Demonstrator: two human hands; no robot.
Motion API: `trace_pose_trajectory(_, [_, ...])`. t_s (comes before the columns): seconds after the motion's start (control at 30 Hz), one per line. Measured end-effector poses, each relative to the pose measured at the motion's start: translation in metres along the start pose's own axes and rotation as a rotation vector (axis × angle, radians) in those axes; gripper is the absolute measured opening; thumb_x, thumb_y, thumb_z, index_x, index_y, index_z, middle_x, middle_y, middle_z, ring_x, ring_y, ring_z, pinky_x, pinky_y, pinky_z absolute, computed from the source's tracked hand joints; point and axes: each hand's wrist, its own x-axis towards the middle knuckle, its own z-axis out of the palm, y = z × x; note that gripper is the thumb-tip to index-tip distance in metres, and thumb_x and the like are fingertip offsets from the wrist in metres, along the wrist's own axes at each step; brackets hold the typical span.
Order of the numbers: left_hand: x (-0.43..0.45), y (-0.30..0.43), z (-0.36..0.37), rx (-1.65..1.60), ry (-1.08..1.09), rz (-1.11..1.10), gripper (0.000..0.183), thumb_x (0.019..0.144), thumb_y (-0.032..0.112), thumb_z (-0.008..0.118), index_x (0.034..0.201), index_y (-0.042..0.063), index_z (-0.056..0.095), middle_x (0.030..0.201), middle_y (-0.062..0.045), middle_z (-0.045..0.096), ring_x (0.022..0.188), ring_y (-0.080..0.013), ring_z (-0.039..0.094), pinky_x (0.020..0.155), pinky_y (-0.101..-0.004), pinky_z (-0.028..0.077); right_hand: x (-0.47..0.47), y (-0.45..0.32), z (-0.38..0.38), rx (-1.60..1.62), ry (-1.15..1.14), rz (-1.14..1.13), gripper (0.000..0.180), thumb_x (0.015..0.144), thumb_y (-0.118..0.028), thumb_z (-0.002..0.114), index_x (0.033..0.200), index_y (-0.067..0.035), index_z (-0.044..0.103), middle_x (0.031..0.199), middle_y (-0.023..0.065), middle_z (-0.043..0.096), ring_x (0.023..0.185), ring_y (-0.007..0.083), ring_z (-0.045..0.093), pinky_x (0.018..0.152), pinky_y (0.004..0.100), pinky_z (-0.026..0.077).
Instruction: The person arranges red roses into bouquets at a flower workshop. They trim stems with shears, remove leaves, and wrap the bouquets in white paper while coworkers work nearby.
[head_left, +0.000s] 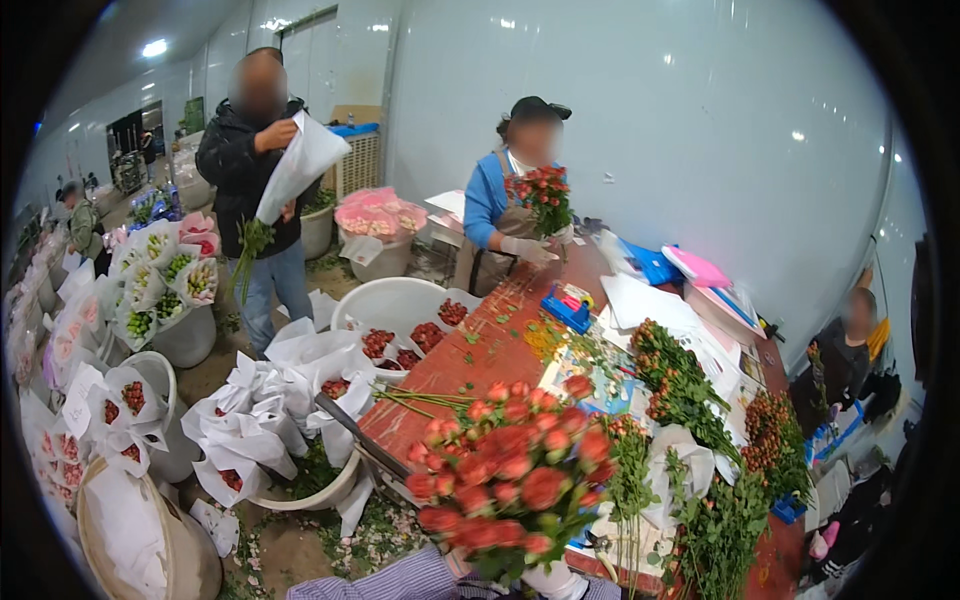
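Observation:
A large bunch of red-orange spray roses (517, 472) fills the lower middle, raised in front of me. Just under its leaves shows my right hand (555, 579) in a white glove, closed around the bunch's lower part; its fingers are mostly hidden. From the lower left a striped sleeve reaches my left hand (456, 562), which is largely hidden behind the flowers, so its grip cannot be made out. Green stems (427, 397) lie on the red table (480, 360) behind the bunch. Pruning shears (600, 551) rest beside the bunch, at its lower right.
Leafy rose bunches (675, 375) and a blue tape dispenser (568, 309) lie on the table. Across it, a person (487, 202) holds red roses; another person (251, 165) holds a paper-wrapped bunch. Tubs of wrapped flowers (315, 495) stand at left. A dark metal bar (360, 435) juts from the table's edge.

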Motion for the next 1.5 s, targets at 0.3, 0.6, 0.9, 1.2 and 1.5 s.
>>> trace_pose_trajectory(0.3, [0.035, -0.016, 0.007, -0.035, -0.146, -0.049, 0.047, 0.083, 0.018, 0.054, 0.125, 0.004, 0.04, 0.122, -0.011, 0.044, 0.112, -0.0249, 0.041, 0.093, -0.0372, 0.033, -0.023, -0.022, -0.071, 0.655, 0.325, 0.573, 0.038, 0.069, -0.01, 0.065, 0.104, 0.001, 0.053, 0.09, 0.01, 0.058, 0.082, 0.0199, 0.053, 0.075, 0.0324, 0.044])
trace_pose_trajectory(0.6, [0.066, -0.031, -0.003, 0.036, -0.273, 0.051, 0.05, 0.083, 0.019, 0.055, 0.128, 0.004, 0.039, 0.129, -0.011, 0.042, 0.12, -0.0255, 0.038, 0.099, -0.0381, 0.031, 0.001, -0.036, -0.081, 0.103, 0.409, 0.416, 0.036, 0.07, -0.007, 0.065, 0.104, -0.002, 0.054, 0.082, 0.0102, 0.058, 0.074, 0.0167, 0.055, 0.066, 0.0281, 0.044])
trace_pose_trajectory(0.9, [0.078, -0.001, 0.011, -0.493, -0.158, 0.063, 0.065, 0.076, 0.024, 0.061, 0.129, 0.0, 0.033, 0.128, -0.015, 0.041, 0.114, -0.0259, 0.045, 0.095, -0.0387, 0.038, 0.033, -0.039, -0.097, 0.146, 0.361, 0.311, 0.03, 0.069, -0.008, 0.072, 0.095, 0.0, 0.059, 0.077, 0.0058, 0.057, 0.06, 0.011, 0.052, 0.059, 0.0211, 0.044])
trace_pose_trajectory(1.2, [0.071, 0.0, 0.016, -0.465, -0.155, 0.065, 0.086, 0.07, 0.045, 0.065, 0.135, 0.007, 0.023, 0.136, -0.015, 0.031, 0.123, -0.0279, 0.035, 0.101, -0.0415, 0.031, 0.029, -0.037, -0.085, 0.204, 0.224, 0.368, 0.029, 0.071, -0.01, 0.07, 0.096, -0.003, 0.059, 0.07, 0.0054, 0.052, 0.054, 0.0116, 0.048, 0.054, 0.0232, 0.042])
trace_pose_trajectory(1.5, [0.055, -0.008, 0.024, -0.425, -0.157, 0.062, 0.078, 0.076, 0.042, 0.061, 0.134, 0.004, 0.026, 0.136, -0.016, 0.031, 0.122, -0.0258, 0.037, 0.101, -0.0396, 0.031, 0.01, -0.053, -0.089, 0.112, 0.298, 0.547, 0.033, 0.068, -0.007, 0.064, 0.1, -0.002, 0.056, 0.071, 0.0126, 0.058, 0.062, 0.022, 0.055, 0.058, 0.0318, 0.044])
